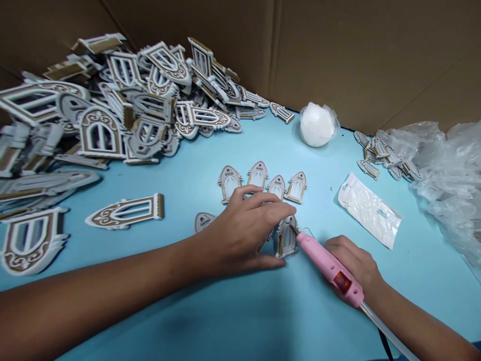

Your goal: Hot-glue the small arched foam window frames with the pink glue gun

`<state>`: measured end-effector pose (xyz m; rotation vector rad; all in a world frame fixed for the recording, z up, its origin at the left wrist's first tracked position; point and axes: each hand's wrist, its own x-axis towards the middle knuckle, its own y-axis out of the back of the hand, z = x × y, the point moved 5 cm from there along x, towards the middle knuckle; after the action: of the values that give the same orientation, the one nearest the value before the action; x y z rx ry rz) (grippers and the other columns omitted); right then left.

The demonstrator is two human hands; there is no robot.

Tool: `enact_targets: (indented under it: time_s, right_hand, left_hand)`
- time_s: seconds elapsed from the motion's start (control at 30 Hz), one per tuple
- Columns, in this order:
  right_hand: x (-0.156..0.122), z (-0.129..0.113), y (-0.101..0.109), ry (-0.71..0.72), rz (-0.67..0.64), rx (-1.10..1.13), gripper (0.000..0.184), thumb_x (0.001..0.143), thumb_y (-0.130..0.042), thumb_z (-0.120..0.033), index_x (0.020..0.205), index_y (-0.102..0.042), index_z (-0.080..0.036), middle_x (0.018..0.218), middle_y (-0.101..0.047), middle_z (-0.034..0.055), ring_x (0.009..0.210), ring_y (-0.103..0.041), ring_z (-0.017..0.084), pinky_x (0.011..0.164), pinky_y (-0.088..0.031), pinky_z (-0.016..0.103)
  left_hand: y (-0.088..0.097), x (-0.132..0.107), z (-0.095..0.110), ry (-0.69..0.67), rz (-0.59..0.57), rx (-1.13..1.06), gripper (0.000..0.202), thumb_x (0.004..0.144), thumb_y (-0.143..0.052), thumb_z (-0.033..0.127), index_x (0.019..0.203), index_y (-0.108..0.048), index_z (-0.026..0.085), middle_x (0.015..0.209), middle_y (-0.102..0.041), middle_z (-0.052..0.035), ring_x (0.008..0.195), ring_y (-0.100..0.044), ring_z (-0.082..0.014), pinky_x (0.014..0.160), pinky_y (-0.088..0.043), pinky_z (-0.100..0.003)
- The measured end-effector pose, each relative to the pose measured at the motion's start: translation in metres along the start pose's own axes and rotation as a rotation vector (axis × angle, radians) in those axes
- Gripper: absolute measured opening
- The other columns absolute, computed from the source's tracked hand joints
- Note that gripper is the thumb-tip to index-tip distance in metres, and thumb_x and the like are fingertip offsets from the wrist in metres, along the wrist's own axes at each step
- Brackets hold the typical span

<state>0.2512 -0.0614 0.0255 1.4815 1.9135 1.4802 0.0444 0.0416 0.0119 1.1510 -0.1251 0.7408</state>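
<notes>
My right hand (351,263) is wrapped round a pink hot glue gun (326,263) with a clear glue stick (387,328) coming out of its back. The nozzle touches or hovers just over a small arched window piece (287,238), back side up. My left hand (244,228) steadies that piece, thumb at its lower edge and fingertips at its top. Beyond the left fingers stand several like pieces in a row, among them one arched window piece (296,186) at the right end. Another grey piece (203,221) is partly hidden behind the left hand.
A large heap of window pieces (101,133) fills the left back. A clear cup of white material (317,124) stands near the cardboard wall (368,55). To the right lie a white plastic packet (370,210), a small pile of pieces (387,155) and crumpled plastic bags (447,185).
</notes>
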Motion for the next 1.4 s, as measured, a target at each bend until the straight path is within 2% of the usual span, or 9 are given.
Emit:
enact_targets:
  time_s: [0.4,0.63,0.83,0.9,1.0,1.13,1.27,1.33,1.4]
  right_hand:
    - [0.006,-0.023,0.007,0.134,-0.010,-0.277,0.026,0.096,-0.042,-0.002,0.113,-0.060,-0.011,0.098,-0.073,0.0148,0.083,-0.071,0.019,0.061,-0.057,0.026]
    - [0.000,0.009,0.025,-0.176,0.090,-0.354,0.019,0.096,-0.049,-0.010,0.108,-0.060,-0.019,0.104,-0.070,0.0120,0.082,-0.070,0.020,0.055,-0.054,0.027]
    - [0.005,0.020,0.043,-0.204,0.288,-0.249,0.011,0.095,-0.061,-0.014,0.103,-0.061,-0.022,0.095,-0.069,0.0074,0.085,-0.068,0.021,0.070,-0.055,0.031]
    - [0.007,0.018,0.046,-0.199,0.323,-0.248,0.008,0.096,-0.060,-0.016,0.099,-0.061,-0.023,0.094,-0.069,0.0071,0.084,-0.068,0.021,0.070,-0.054,0.032]
    - [0.008,0.016,0.046,-0.199,0.347,-0.254,0.007,0.096,-0.059,-0.017,0.099,-0.062,-0.023,0.093,-0.070,0.0068,0.084,-0.068,0.022,0.070,-0.054,0.034]
    - [0.007,0.020,0.048,-0.203,0.370,-0.248,0.006,0.096,-0.059,-0.018,0.098,-0.062,-0.023,0.092,-0.070,0.0064,0.083,-0.067,0.022,0.071,-0.053,0.035]
    - [0.009,0.020,0.048,-0.180,0.371,-0.239,0.008,0.096,-0.060,-0.016,0.098,-0.062,-0.023,0.091,-0.070,0.0057,0.082,-0.067,0.021,0.071,-0.053,0.034]
    - [0.010,0.019,0.046,-0.171,0.364,-0.236,0.008,0.096,-0.059,-0.015,0.097,-0.062,-0.023,0.089,-0.069,0.0054,0.080,-0.067,0.021,0.070,-0.053,0.034]
    - [0.011,0.019,0.045,-0.172,0.366,-0.235,0.008,0.095,-0.059,-0.016,0.097,-0.062,-0.023,0.090,-0.070,0.0055,0.080,-0.067,0.022,0.070,-0.053,0.034]
  left_hand:
    - [0.000,0.001,0.002,0.033,-0.064,0.053,0.058,0.087,-0.074,0.056,0.131,-0.056,0.024,0.127,-0.073,-0.0069,0.119,-0.064,-0.0297,0.111,-0.031,-0.046]
    - [-0.001,0.003,0.007,0.093,-0.091,0.061,0.078,0.078,-0.084,0.056,0.139,-0.052,0.019,0.121,-0.072,-0.0102,0.117,-0.062,-0.0331,0.108,-0.034,-0.047]
    - [-0.016,0.007,0.022,-0.038,-0.283,0.050,0.087,0.074,-0.081,0.069,0.141,-0.057,0.019,0.137,-0.067,-0.0159,0.128,-0.056,-0.0403,0.113,-0.027,-0.056]
    - [-0.012,0.009,0.021,-0.089,-0.271,0.032,0.072,0.084,-0.071,0.069,0.135,-0.062,0.018,0.135,-0.069,-0.0144,0.128,-0.057,-0.0386,0.113,-0.027,-0.056]
    - [0.008,0.016,0.004,-0.014,-0.150,0.148,0.044,0.102,-0.051,0.054,0.111,-0.073,0.017,0.111,-0.077,-0.0109,0.112,-0.066,-0.0330,0.104,-0.034,-0.053]
    - [0.038,0.024,-0.016,0.109,-0.061,0.329,0.048,0.106,-0.037,0.042,0.078,-0.070,0.021,0.080,-0.076,-0.0059,0.087,-0.067,-0.0273,0.091,-0.038,-0.051]
    - [0.028,0.022,0.000,-0.041,-0.245,0.071,0.033,0.099,-0.051,0.039,0.119,-0.068,0.020,0.119,-0.075,-0.0089,0.113,-0.065,-0.0281,0.096,-0.042,-0.044]
    - [0.010,0.016,0.011,-0.092,-0.373,-0.047,0.050,0.091,-0.059,0.031,0.140,-0.056,0.019,0.138,-0.067,-0.0107,0.128,-0.059,-0.0281,0.102,-0.041,-0.041]
    - [-0.004,0.011,0.016,-0.086,-0.405,-0.066,0.056,0.089,-0.060,0.023,0.144,-0.052,0.020,0.137,-0.067,-0.0104,0.126,-0.060,-0.0267,0.102,-0.040,-0.040]
